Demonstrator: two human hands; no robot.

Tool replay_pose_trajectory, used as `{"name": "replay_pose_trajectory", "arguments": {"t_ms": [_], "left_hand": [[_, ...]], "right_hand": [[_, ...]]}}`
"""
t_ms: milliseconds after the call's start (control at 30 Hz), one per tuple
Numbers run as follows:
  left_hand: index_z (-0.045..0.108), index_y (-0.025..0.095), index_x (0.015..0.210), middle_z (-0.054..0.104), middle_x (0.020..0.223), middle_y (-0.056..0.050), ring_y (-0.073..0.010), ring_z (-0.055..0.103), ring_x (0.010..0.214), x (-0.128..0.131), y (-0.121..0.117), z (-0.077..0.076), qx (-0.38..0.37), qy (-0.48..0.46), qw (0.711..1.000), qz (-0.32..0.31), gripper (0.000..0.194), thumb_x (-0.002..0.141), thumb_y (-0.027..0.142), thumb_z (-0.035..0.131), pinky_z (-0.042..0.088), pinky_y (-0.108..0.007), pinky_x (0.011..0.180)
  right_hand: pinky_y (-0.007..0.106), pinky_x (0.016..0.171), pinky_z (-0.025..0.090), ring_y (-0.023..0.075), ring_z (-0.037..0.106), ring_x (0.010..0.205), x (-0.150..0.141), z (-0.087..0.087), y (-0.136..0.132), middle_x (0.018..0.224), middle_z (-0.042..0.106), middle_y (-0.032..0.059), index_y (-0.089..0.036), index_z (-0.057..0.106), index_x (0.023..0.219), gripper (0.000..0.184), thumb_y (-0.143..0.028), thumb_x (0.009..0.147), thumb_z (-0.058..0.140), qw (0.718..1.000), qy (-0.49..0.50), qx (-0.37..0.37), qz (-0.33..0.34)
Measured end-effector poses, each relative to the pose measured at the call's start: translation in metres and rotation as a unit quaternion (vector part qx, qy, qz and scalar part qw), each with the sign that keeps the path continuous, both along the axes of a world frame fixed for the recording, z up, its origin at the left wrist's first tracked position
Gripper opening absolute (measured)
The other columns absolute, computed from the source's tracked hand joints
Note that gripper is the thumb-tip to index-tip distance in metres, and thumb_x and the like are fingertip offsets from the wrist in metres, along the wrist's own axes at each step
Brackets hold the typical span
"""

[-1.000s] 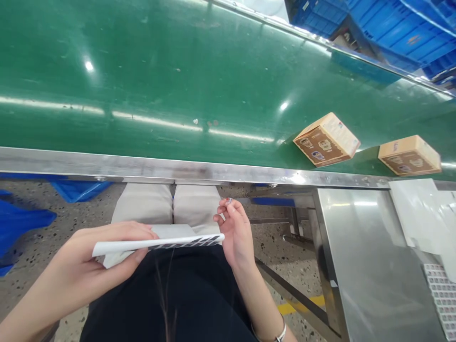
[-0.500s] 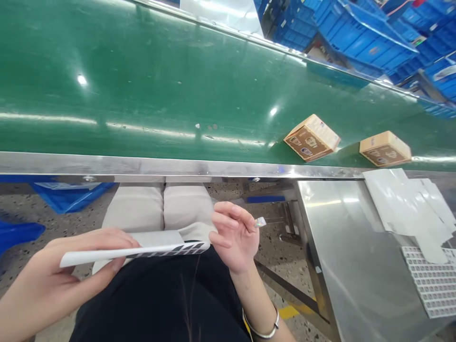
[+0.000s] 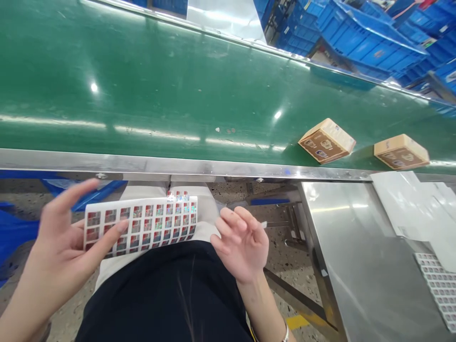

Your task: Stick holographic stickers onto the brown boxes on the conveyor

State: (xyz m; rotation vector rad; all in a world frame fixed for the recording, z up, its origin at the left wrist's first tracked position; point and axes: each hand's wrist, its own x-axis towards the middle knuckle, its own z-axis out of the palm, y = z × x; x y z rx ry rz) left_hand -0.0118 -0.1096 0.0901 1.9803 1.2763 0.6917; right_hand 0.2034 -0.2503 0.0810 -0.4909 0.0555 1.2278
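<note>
My left hand (image 3: 60, 242) holds a white sticker sheet (image 3: 142, 223) by its left end, tilted up so several rows of small shiny stickers face me. My right hand (image 3: 242, 240) hovers just right of the sheet over my lap, fingers curled; a tiny sticker (image 3: 263, 223) sticks out at its fingertips. Two small brown boxes (image 3: 327, 141) (image 3: 401, 152) lie on the green conveyor belt (image 3: 160, 95) to the right, apart from both hands.
A steel rail (image 3: 142, 166) edges the belt in front of me. A steel side table (image 3: 356, 247) at right carries white backing sheets (image 3: 420, 204) and another sticker sheet (image 3: 440, 289). Blue crates (image 3: 356, 38) are stacked beyond the belt.
The sticker sheet has turned from edge-on to face-up in my left hand. My right hand curled inward with the small sticker. The view shifted slightly.
</note>
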Motion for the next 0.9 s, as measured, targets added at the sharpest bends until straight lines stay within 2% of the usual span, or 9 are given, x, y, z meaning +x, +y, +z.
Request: {"name": "replay_pose_trajectory", "arguments": {"t_ms": [67,133,233,300,467,600,667,800,900], "left_hand": [[0.074,0.031,0.104,0.075,0.094,0.008,-0.0123,0.067,0.067,0.005,-0.006,0.006,-0.038,-0.008,0.999,0.023,0.022,0.083,0.037,0.070,0.053,-0.019,0.061],[0.077,0.027,0.077,0.073,0.074,0.008,-0.0107,0.060,0.057,0.010,-0.011,0.010,-0.053,0.029,0.998,0.016,0.016,0.083,0.033,0.064,0.044,-0.017,0.051],[0.079,0.026,0.078,0.076,0.076,0.005,-0.0140,0.063,0.059,0.019,-0.015,0.012,-0.087,0.040,0.995,0.004,0.022,0.082,0.038,0.062,0.046,-0.018,0.052],[0.079,0.025,0.087,0.079,0.088,0.002,-0.0183,0.071,0.073,0.027,-0.018,0.011,-0.135,0.005,0.991,0.005,0.024,0.083,0.042,0.063,0.054,-0.020,0.062],[0.080,0.025,0.090,0.080,0.096,-0.001,-0.0235,0.075,0.091,0.048,-0.028,0.013,-0.210,-0.093,0.973,-0.027,0.025,0.079,0.046,0.070,0.060,-0.023,0.078],[0.081,0.027,0.089,0.080,0.096,-0.001,-0.0229,0.075,0.092,0.055,-0.036,0.019,-0.250,-0.139,0.957,-0.050,0.019,0.079,0.040,0.072,0.060,-0.024,0.079],[0.081,0.027,0.087,0.080,0.091,-0.002,-0.0230,0.075,0.089,0.059,-0.041,0.023,-0.269,-0.162,0.948,-0.059,0.017,0.078,0.038,0.072,0.061,-0.025,0.077],[0.080,0.025,0.082,0.078,0.079,-0.002,-0.0216,0.075,0.076,0.066,-0.049,0.029,-0.303,-0.192,0.931,-0.062,0.013,0.078,0.035,0.072,0.061,-0.026,0.068],[0.077,0.022,0.088,0.073,0.060,-0.001,-0.0186,0.068,0.048,0.068,-0.055,0.028,-0.368,-0.224,0.901,-0.059,0.021,0.080,0.041,0.075,0.055,-0.024,0.047]], "right_hand": [[0.025,0.051,0.041,0.0119,0.039,0.051,-0.007,-0.002,-0.004,0.063,0.046,-0.0050,-0.025,0.061,0.068,0.025,-0.035,0.080,0.080,0.998,-0.060,-0.008,0.026],[0.028,0.057,0.045,0.0138,0.049,0.054,-0.018,-0.005,-0.010,0.067,0.058,-0.0032,-0.030,0.074,0.093,0.010,-0.040,0.089,0.074,0.991,-0.125,0.003,0.056],[0.033,0.068,0.050,0.0171,0.060,0.065,-0.037,-0.011,-0.018,0.083,0.071,-0.0015,-0.040,0.065,0.131,0.036,-0.039,0.096,0.068,0.972,-0.211,0.027,0.104],[0.036,0.073,0.051,0.0180,0.063,0.070,-0.048,-0.014,-0.021,0.091,0.073,-0.0022,-0.047,0.055,0.142,0.046,-0.038,0.098,0.066,0.961,-0.240,0.045,0.128],[0.033,0.072,0.050,0.0155,0.063,0.072,-0.061,-0.017,-0.019,0.096,0.072,-0.0037,-0.056,0.045,0.146,0.053,-0.035,0.101,0.063,0.954,-0.232,0.101,0.160],[0.034,0.071,0.053,0.0152,0.063,0.065,-0.065,-0.018,-0.018,0.092,0.074,-0.0024,-0.051,0.049,0.146,0.055,-0.039,0.097,0.068,0.959,-0.195,0.091,0.183],[0.033,0.067,0.054,0.0157,0.062,0.060,-0.065,-0.019,-0.019,0.086,0.073,-0.0022,-0.048,0.053,0.144,0.055,-0.041,0.093,0.072,0.966,-0.165,0.073,0.186],[0.032,0.057,0.054,0.0154,0.059,0.054,-0.062,-0.022,-0.019,0.078,0.068,-0.0049,-0.061,0.060,0.129,0.049,-0.038,0.089,0.075,0.977,-0.115,0.071,0.167],[0.030,0.053,0.051,0.0155,0.057,0.053,-0.060,-0.022,-0.018,0.076,0.066,-0.0044,-0.063,0.064,0.123,0.044,-0.040,0.088,0.076,0.975,-0.132,0.070,0.164]]}}
